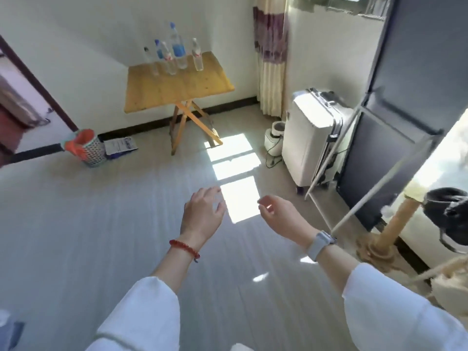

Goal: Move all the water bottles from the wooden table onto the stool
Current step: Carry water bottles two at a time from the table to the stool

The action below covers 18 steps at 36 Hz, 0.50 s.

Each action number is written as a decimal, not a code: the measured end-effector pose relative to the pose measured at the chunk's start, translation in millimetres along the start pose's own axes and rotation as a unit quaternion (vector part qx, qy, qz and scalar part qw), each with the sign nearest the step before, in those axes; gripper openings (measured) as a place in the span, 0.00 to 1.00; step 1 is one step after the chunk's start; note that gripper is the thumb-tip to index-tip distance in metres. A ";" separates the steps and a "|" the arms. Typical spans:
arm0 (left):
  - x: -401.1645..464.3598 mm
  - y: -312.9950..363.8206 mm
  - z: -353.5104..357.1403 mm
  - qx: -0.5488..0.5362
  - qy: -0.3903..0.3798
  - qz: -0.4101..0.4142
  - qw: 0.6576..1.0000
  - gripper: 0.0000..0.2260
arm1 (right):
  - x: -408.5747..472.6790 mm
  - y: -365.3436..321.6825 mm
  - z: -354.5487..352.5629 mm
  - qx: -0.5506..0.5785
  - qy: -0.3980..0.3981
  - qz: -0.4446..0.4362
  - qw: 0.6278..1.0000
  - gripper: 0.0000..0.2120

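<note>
Several clear water bottles stand upright in a row at the far edge of the wooden folding table (174, 89), against the white wall. The tallest has a blue label and blue cap (178, 48); a red-labelled one (197, 55) stands at the right end. Both my hands hang in the air over the floor, well short of the table. My left hand (202, 214) has relaxed, spread fingers and holds nothing. My right hand (281, 214) is loosely curled and empty too. No stool is in view.
A white suitcase (311, 138) stands right of the table, with a small white appliance (274, 138) and its cord beside it. A dark cabinet (395, 122) and white rack poles line the right side. A mesh bin (92, 150) sits by the doorway at left.
</note>
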<state>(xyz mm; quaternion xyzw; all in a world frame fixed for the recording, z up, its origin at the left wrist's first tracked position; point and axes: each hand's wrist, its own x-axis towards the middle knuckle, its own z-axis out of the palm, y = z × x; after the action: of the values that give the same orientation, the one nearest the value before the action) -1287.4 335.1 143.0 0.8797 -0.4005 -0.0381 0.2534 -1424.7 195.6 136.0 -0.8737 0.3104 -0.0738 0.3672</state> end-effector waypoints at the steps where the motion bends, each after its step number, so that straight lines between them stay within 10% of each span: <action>1: 15.3 -11.8 -4.0 -0.001 0.007 -0.016 1.000 0.16 | 22.5 -6.1 3.0 0.003 -0.009 -0.010 1.000 0.13; 18: 415.6 -190.2 -95.2 -0.014 0.129 -0.065 0.989 0.13 | 470.9 -144.9 26.6 -0.007 -0.020 -0.107 0.994 0.12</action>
<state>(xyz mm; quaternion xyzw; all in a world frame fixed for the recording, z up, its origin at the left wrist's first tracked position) -850.4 178.5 191.6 0.8978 -0.3061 0.0536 0.3119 -969.4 8.4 169.9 -0.9059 0.2081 -0.0926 0.3569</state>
